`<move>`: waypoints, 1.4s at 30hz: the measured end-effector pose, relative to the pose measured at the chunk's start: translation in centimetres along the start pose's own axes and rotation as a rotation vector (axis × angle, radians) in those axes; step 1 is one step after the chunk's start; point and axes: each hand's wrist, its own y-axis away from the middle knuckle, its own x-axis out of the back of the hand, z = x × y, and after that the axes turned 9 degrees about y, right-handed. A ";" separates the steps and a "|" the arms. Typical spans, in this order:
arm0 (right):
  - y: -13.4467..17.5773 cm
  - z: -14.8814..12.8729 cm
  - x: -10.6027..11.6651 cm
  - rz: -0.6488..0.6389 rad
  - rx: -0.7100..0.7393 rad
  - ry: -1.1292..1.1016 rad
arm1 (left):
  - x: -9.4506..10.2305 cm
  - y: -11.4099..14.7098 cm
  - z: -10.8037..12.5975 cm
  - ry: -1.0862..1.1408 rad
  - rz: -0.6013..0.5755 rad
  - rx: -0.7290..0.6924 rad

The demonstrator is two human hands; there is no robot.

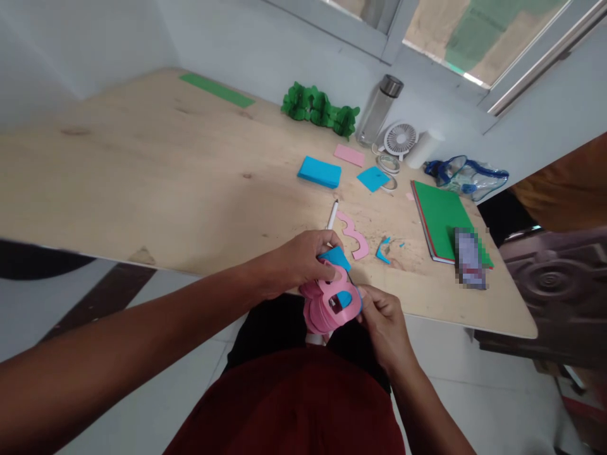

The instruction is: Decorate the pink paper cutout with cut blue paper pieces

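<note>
My left hand (303,256) and my right hand (383,319) meet just off the near edge of the wooden table (142,183). Between them is a stack of pink paper cutouts (332,303) with rounded loops, with blue paper (336,258) showing at the top and behind one loop. The left hand pinches the stack from above. The right hand pinches its right side. On the table just beyond lie a wavy pink paper offcut (355,234), a white pen (332,215) and small blue scraps (383,251).
Further back are a blue paper pad (319,172), a blue square (373,179), a pink slip (349,155), tape rolls (389,164), a green paper garland (320,109), a bottle (379,110), a small fan (399,139), a pouch (467,177), a green strip (217,90). A green notebook (441,218) carries a phone (469,258).
</note>
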 end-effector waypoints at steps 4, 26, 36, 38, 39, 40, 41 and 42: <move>-0.3 -0.4 0.4 -0.029 0.027 0.019 | 0.2 0.0 0.5 -0.061 -0.026 -0.016; -0.8 -1.8 1.2 -0.058 0.125 0.095 | 0.2 -0.4 1.6 -0.122 -0.111 -0.060; -0.7 -2.3 1.4 -0.068 0.146 0.125 | 0.1 -0.2 2.1 -0.106 -0.151 -0.037; -0.7 -2.3 1.5 -0.077 0.148 0.134 | 0.0 -0.1 2.3 -0.113 -0.155 -0.030; -0.7 -2.3 1.6 -0.082 0.150 0.138 | -0.1 0.0 2.5 -0.117 -0.157 -0.025; -0.7 -2.3 1.6 -0.089 0.153 0.142 | -0.2 0.1 2.6 -0.121 -0.157 -0.020; -0.8 -2.3 1.7 -0.097 0.156 0.148 | -0.2 0.1 2.8 -0.127 -0.156 -0.015; -0.8 -2.3 1.7 -0.107 0.161 0.157 | -0.3 0.2 2.9 -0.133 -0.156 -0.011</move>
